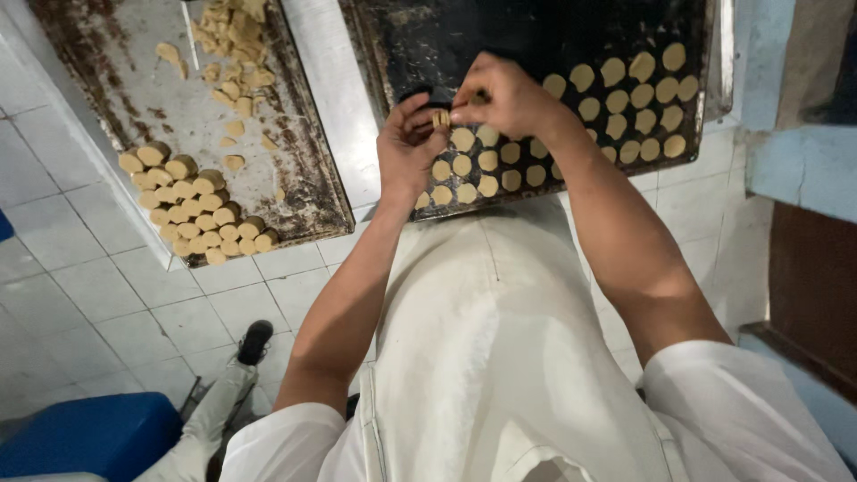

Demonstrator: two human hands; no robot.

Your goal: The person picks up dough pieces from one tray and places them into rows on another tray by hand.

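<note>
My left hand [406,147] and my right hand [500,94] meet over a dark baking tray [428,40]. Between the fingertips of both hands is a small tan piece of dough [440,117]. Flat round dough discs [486,161] lie in rows on the tray just below my hands. More discs [643,94] fill the tray's right side. The far part of the tray is bare black metal.
A second, worn tray [178,98] on the left holds a pile of dough cylinders [192,210] and scattered dough scraps [232,45]. A metal strip separates the trays. Tiled floor, a blue seat [85,437] and a black shoe [254,341] are at lower left.
</note>
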